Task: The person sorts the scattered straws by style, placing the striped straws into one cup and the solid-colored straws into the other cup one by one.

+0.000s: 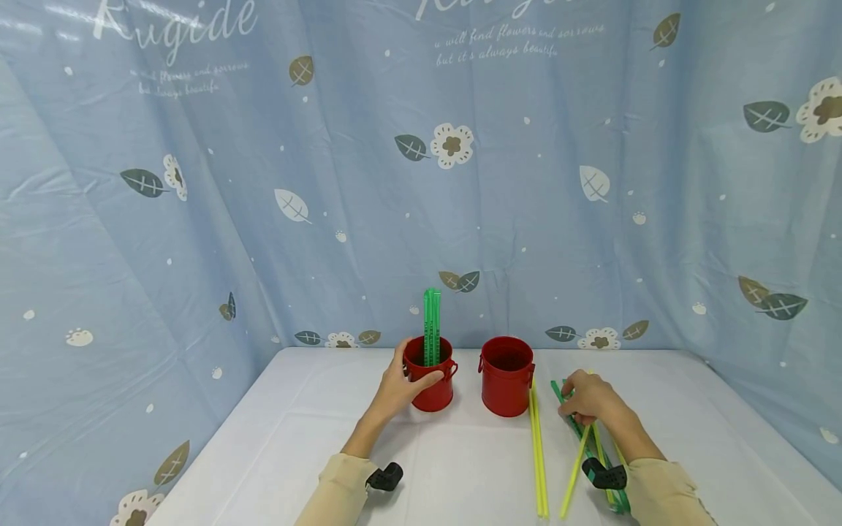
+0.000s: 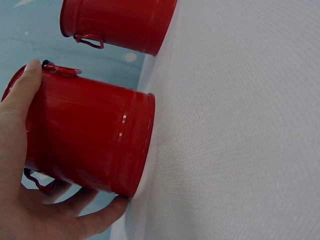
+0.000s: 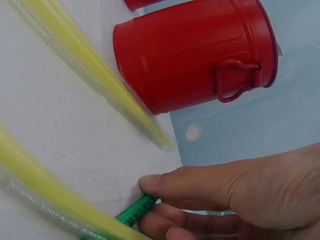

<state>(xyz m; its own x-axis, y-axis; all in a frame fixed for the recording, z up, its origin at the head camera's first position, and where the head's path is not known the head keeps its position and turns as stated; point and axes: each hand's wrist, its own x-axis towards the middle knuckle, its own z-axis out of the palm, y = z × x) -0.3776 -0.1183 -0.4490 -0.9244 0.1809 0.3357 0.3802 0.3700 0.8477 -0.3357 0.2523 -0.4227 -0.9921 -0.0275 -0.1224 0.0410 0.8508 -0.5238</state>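
Note:
On the left, my left hand [image 1: 397, 389] grips a small red metal bucket [image 1: 432, 397], its thumb across the near side and its fingers round the far side. Several green sticks [image 1: 431, 325] with dark print stand upright in that bucket. My right hand [image 1: 595, 400] is low over a loose pile to the right. In the right wrist view its thumb and fingers pinch a green stick [image 3: 136, 211] near one end. Yellow sticks [image 1: 575, 471] and other green ones lie crossed beneath this hand, partly hidden by the wrist and sleeve.
A second red bucket [image 1: 506, 391] with side handles stands between the hands. Two long yellow sticks [image 1: 538, 456] lie on the white tablecloth [image 1: 473, 467] beside it. Behind the table hangs a blue patterned curtain [image 1: 368, 219].

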